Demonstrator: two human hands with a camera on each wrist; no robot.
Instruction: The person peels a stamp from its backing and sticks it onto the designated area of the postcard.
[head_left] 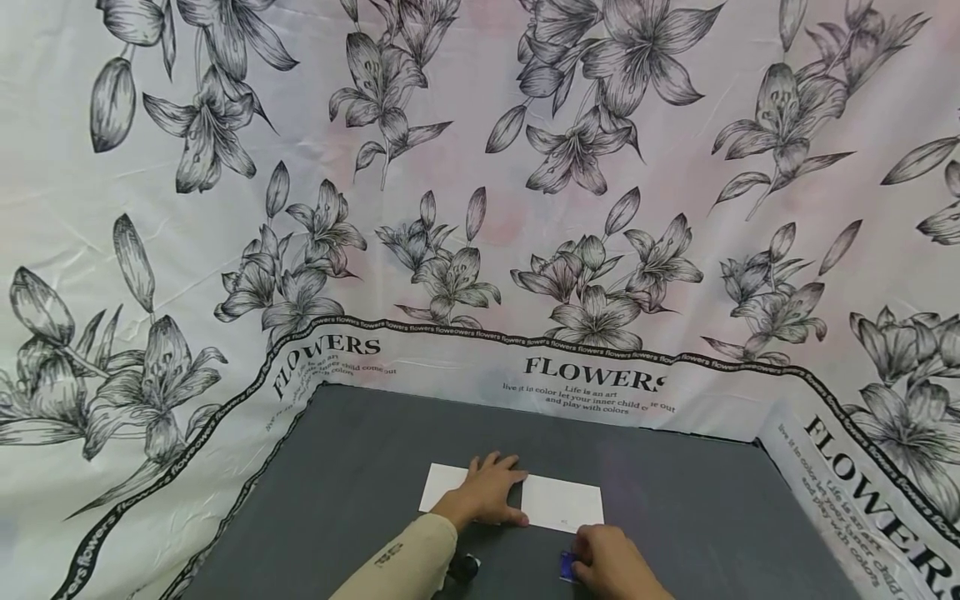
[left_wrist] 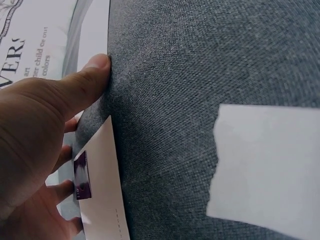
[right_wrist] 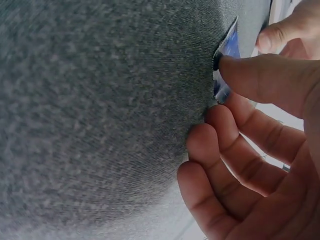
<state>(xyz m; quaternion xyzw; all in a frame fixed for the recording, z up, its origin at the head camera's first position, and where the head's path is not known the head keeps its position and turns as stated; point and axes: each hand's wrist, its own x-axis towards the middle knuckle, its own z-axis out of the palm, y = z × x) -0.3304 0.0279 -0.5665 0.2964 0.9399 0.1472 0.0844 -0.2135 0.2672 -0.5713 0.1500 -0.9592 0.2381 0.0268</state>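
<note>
Two white envelope-like papers lie side by side on the dark grey table. My left hand (head_left: 491, 492) rests with spread fingers over the left paper (left_wrist: 102, 175), which bears a small purple stamp-like piece (left_wrist: 82, 175). Its thumb touches the near left corner of the right paper (head_left: 562, 502). Just in front of that paper, my right hand (head_left: 611, 558) pinches a small blue stamp-like piece (right_wrist: 231, 47) between thumb and index finger, close to the table. The thumb covers part of this piece; the other fingers are bent below it in the right wrist view.
A white paper with a ragged edge (left_wrist: 270, 165) lies on the table, seen in the left wrist view. Beside the left sleeve (head_left: 408, 558) is a small black round object (head_left: 467, 568). Flower-printed cloth (head_left: 480, 192) rises behind and around the grey tabletop (head_left: 690, 500).
</note>
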